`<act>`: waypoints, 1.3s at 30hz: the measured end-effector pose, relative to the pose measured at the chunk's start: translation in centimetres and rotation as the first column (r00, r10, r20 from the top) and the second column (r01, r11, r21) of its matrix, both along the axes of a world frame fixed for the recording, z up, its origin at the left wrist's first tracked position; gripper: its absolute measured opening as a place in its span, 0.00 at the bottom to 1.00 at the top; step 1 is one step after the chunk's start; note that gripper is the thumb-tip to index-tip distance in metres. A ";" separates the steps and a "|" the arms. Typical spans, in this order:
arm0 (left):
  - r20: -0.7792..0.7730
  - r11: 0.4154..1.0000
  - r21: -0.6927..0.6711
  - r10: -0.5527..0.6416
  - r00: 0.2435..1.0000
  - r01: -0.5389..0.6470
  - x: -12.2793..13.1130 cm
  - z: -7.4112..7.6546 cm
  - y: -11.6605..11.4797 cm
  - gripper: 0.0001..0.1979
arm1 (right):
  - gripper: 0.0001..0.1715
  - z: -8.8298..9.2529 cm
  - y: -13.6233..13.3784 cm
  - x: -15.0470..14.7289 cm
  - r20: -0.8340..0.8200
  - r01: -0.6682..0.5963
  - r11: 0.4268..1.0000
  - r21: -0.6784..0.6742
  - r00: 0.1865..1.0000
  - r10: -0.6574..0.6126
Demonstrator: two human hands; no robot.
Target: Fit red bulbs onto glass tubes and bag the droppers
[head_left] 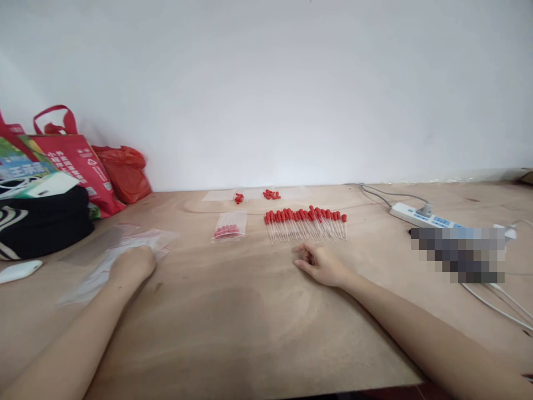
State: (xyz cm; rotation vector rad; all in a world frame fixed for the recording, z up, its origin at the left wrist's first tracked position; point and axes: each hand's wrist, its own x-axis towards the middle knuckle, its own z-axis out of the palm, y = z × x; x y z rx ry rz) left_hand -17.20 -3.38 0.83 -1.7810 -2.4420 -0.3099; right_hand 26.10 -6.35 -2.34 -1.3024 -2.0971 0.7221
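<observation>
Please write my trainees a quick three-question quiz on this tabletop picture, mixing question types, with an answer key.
1. True or false: the left hand is beside the power strip.
2. Which is nearest the right hand?
a) the red handled bag
b) the row of red-tipped sticks
c) the white phone-like object
3. How many small piles of red pieces lie by the wall, beyond that row?

Key:
1. False; it is at the clear plastic bags.
2. b
3. Two

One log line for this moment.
left hand: on clear bags | right hand: near red-tipped sticks, seems empty | bagged sticks: on table
</observation>
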 end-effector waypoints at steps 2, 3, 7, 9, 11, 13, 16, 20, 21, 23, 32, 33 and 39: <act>-0.063 0.997 -0.026 0.068 0.996 -0.070 0.5 0.9 -0.4 0.12 | 0.14 0.0 0.0 0.0 0.002 -0.001 1.000 0.002 1.000 0.001; -0.101 0.996 -0.024 0.078 0.992 -0.080 1.0 1.3 -0.6 0.14 | 0.14 0.0 0.0 0.0 0.002 -0.002 1.000 0.006 1.000 0.002; -0.260 0.908 0.163 -0.339 0.904 0.387 4.9 2.1 -1.1 0.20 | 0.12 0.1 -0.1 -0.1 -0.036 0.008 0.999 0.031 0.999 -0.007; -0.171 0.671 0.180 -0.699 0.694 0.720 8.0 1.7 -1.5 0.22 | 0.12 0.3 -0.1 -0.1 -0.110 0.035 0.999 0.035 0.993 -0.031; -0.024 0.433 0.133 -0.898 0.440 0.891 11.4 1.2 -2.0 0.23 | 0.16 0.4 -0.1 -0.2 -0.210 0.045 0.999 -0.018 0.977 -0.047; 0.092 0.273 0.080 -0.960 0.266 0.959 14.5 0.5 -2.6 0.24 | 0.21 0.4 -0.2 -0.3 -0.279 0.009 0.994 -0.106 0.960 -0.038; 0.206 0.152 0.029 -0.968 0.143 0.988 17.8 -0.1 -2.9 0.24 | 0.21 0.3 -0.4 -0.5 -0.276 -0.042 0.989 -0.145 0.961 0.000; 0.216 0.101 0.050 -0.973 0.088 0.994 19.3 -0.3 -2.0 0.22 | 0.17 0.4 -0.6 -1.0 -0.203 -0.085 0.986 -0.143 0.978 0.055; 0.195 0.113 0.061 -0.976 0.099 0.992 19.3 -0.2 -1.8 0.21 | 0.14 0.4 -0.6 -1.1 -0.186 -0.099 0.983 -0.152 0.980 0.070; 0.142 0.201 0.094 -0.972 0.187 0.975 19.2 0.0 -1.6 0.21 | 0.09 0.4 -0.6 -1.3 -0.156 -0.103 0.981 -0.163 0.985 0.077; 0.141 0.588 -0.082 -0.792 0.594 0.804 22.0 -1.4 -7.7 0.37 | 0.04 -0.1 -0.6 -1.7 -0.094 0.112 0.989 -0.091 0.988 -0.121; 0.127 0.565 -0.125 -0.806 0.578 0.815 22.1 -1.5 -7.9 0.38 | 0.04 -0.1 -0.7 -1.7 -0.100 0.126 0.988 -0.090 0.986 -0.135; 0.117 0.435 -0.292 -0.868 0.483 0.852 20.7 -0.9 -6.4 0.35 | 0.09 0.0 -0.8 -1.5 -0.137 0.086 0.992 -0.095 0.986 -0.099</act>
